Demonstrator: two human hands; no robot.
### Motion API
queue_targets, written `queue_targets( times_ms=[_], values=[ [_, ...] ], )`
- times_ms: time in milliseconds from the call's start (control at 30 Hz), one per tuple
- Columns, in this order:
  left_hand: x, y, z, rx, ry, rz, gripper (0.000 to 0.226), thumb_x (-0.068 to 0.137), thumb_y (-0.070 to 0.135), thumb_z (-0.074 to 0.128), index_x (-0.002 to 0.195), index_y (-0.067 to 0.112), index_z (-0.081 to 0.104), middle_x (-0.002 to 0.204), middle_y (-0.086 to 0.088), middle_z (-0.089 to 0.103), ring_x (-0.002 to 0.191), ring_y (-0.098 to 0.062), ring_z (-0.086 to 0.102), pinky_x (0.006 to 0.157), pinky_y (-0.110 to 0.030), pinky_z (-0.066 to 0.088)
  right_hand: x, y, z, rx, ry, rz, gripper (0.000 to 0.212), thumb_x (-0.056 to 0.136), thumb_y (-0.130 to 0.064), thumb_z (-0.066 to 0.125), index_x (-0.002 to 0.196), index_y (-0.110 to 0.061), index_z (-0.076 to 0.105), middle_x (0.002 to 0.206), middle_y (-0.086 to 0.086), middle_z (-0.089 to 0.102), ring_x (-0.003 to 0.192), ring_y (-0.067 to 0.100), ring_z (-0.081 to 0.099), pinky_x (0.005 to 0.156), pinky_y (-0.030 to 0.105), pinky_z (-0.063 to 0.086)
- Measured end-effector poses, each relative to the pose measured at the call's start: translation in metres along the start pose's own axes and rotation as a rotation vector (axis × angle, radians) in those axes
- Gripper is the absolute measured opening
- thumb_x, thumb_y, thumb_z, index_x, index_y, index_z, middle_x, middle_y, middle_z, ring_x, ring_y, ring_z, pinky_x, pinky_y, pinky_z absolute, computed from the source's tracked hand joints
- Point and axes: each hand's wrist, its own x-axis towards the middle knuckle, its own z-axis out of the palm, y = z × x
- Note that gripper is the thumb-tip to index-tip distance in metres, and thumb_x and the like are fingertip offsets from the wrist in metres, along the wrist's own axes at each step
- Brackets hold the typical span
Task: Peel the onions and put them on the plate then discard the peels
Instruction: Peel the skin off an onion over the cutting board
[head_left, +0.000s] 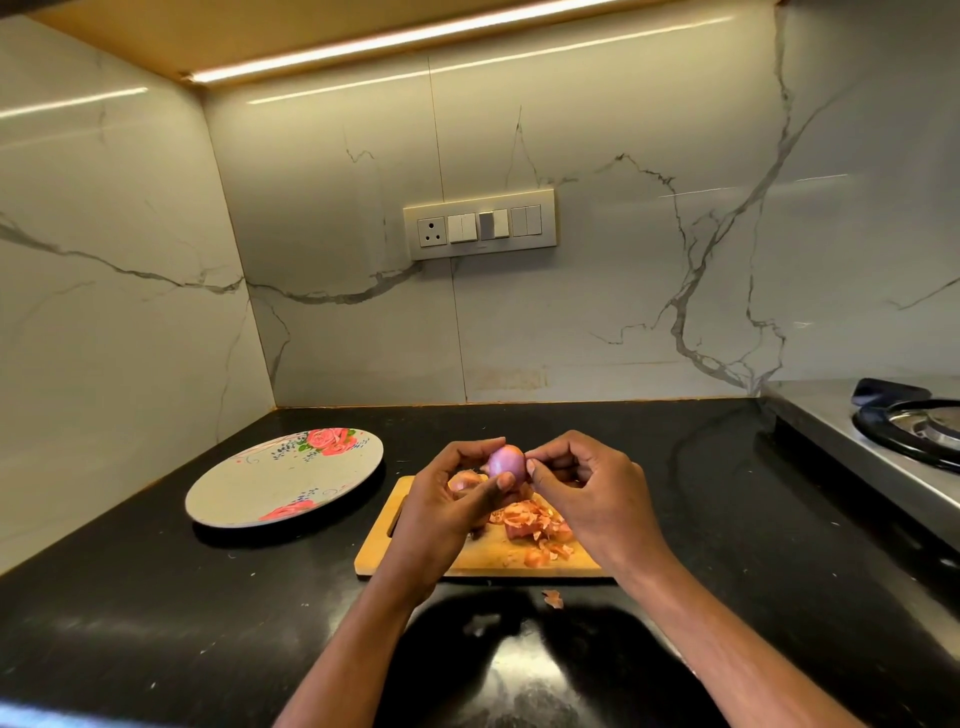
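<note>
Floral plate (244, 486) on black counter (130, 623) at left, left hand (447, 512) gripping peeled purple onion (506, 464) above wooden cutting board (483, 558), unpeeled onion (464, 480) behind it, right hand (589, 491) pinching the held onion's side, peels (535, 525) heaped on board, stove (883, 447) at right.

I am seeing both my forearms coming in bare from the lower edge of the view, with no sleeve reaching down to either wrist. My left hand (447, 512) is showing no ring, band or glove, and my right hand (589, 493) is looking just as bare. My fingers (553, 460) are uncovered, and the nails that are facing me are looking short and unpainted. Neither wrist is carrying a watch or a bracelet.
</note>
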Motion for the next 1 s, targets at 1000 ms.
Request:
queue_targets(
  times_ms=[1000],
  values=[
    [0.001, 0.0013, -0.0003, -0.093, -0.002, -0.019, 0.038, 0.083, 0.019, 0.074, 0.12, 0.018, 0.066, 0.119, 0.0, 0.067, 0.101, -0.01, 0.072, 0.078, -0.025, 0.06, 0.0014, -0.0042, -0.0045, 0.126, -0.111, 0.059, 0.018, 0.083, -0.043, 0.075, 0.094, -0.029, 0.075, 0.089, -0.01, 0.076, 0.09, 0.01, 0.073, 0.084, 0.041, 0.062]
  ],
)
